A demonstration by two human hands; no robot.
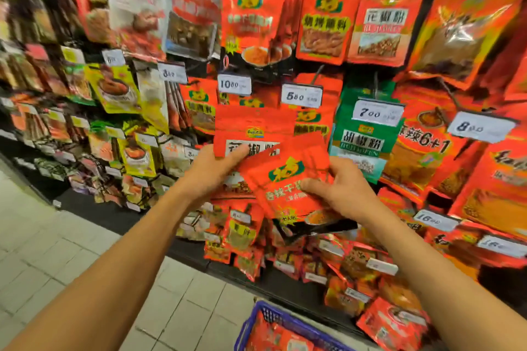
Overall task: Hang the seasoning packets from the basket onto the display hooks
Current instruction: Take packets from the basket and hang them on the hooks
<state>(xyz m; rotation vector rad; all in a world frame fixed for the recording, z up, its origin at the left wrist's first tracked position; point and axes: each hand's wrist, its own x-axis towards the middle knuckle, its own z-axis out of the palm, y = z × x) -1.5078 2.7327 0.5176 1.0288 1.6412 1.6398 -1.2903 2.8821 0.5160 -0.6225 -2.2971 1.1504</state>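
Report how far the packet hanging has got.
Done: the hooks already carry many packets, though whose work is unclear. In hand: the left hand and right hand hold red packets, not yet hooked. Left: more packets in the blue basket.

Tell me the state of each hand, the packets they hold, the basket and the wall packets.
left hand: grips upright red packet
right hand: grips tilted red packet
blue basket: on floor, packets inside
green packet: hanging on display
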